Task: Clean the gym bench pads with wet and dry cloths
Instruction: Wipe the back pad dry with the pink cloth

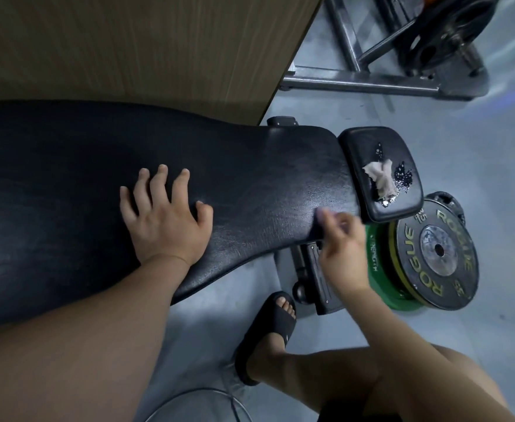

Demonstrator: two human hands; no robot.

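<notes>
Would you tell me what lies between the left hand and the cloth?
In the head view: bare long pad, the gap, then the small pad edge; nothing else.

Under the left grip (165, 217), the long pad (265, 178) is covered in black leather-like vinyl, finely creased and grained, with a dull sheen. Beyond the right grip (341, 239), the small pad (369, 144) is seen in the same vinyl, beaded with glossy droplets (402, 175) around a pale, crumpled cloth (381, 178). Just right of that grip, a weight plate (408, 254) is shown in matt black rubber with a brushed metal hub. Far beyond the left grip, a panel (128, 50) is finished in matt wood grain.
</notes>
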